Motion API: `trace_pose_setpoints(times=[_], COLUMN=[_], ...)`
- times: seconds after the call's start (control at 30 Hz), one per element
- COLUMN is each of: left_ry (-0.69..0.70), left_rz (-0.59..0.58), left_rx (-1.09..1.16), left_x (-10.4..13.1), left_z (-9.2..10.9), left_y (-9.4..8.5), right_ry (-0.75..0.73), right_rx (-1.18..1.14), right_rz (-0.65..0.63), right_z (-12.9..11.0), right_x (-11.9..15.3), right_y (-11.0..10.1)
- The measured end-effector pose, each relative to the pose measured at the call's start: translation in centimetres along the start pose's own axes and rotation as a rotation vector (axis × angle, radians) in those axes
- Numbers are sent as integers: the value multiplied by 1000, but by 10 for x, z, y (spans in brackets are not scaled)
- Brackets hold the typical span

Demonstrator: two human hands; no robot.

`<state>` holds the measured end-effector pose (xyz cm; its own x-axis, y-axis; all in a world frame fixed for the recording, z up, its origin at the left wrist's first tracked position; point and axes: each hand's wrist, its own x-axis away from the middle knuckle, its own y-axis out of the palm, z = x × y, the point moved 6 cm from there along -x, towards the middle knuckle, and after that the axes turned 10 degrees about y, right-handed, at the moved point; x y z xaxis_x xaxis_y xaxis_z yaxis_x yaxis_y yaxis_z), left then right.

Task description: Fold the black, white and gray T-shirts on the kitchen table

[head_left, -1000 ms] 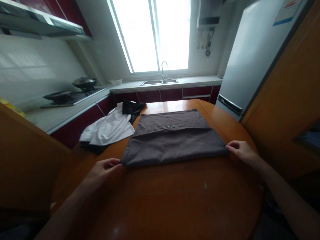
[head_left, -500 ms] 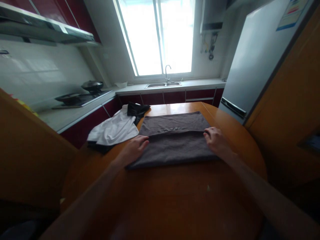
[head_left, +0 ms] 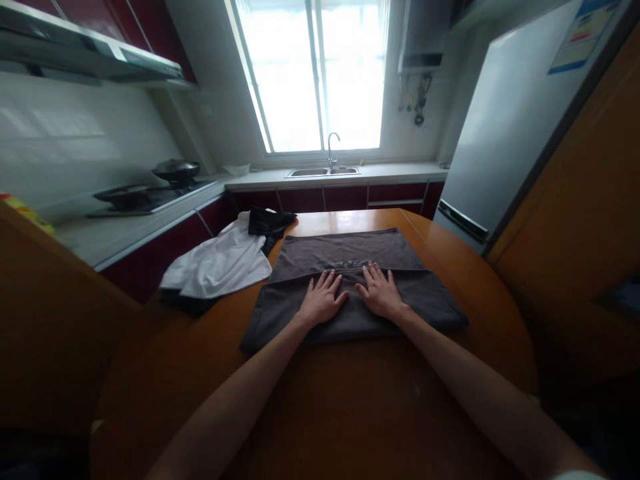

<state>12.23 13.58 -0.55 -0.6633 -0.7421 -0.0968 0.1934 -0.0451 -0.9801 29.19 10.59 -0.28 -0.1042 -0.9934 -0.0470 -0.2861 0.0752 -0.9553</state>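
Note:
A dark grey cloth [head_left: 425, 300] lies on the round wooden table [head_left: 350, 400], its near part folded over so that an edge runs across its middle. Both hands rest flat on the folded layer, close together near that edge. My left hand [head_left: 323, 298] has its fingers spread and holds nothing. To its right, my right hand [head_left: 380, 291] also lies open, fingertips at the fold edge. Some dark marking shows on the cloth just beyond the fingers.
White clothing [head_left: 220, 263] and a black garment [head_left: 270, 223] lie at the table's left edge. Beyond are a counter with a sink [head_left: 323, 172], a stove with a lidded pan [head_left: 176, 171] at left, and a fridge [head_left: 505, 120] at right.
Both hands have let go of the fold's two ends and moved inward to its middle, with fingers now spread flat. The folded layer lies wider at its near corners.

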Motion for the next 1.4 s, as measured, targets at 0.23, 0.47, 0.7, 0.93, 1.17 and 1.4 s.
trace_pose_setpoints(times=[0.23,0.47,0.7,0.93,1.17,1.4], left_ry=[-31,-45,-52,-286,-303,-283], left_rz=[-45,-62,98,37,5,74], left_rx=[-33,-44,-108,-107,-92,-143], left_x=[-1,1,7,21,19,20], left_z=[3,5,6,-33,-40,-35], left_y=[-4,-5,-22,-24,-15,-20], right_ry=[43,340,329,356,348,334], right_rx=[24,132,111,65,61,63], right_rz=[34,42,129,60,163,195], right_z=[14,94,99,106,106,96], right_x=[-2,-8,-14,-15,-15,-11], right_y=[-16,-27,-25,-16,-24,-30])
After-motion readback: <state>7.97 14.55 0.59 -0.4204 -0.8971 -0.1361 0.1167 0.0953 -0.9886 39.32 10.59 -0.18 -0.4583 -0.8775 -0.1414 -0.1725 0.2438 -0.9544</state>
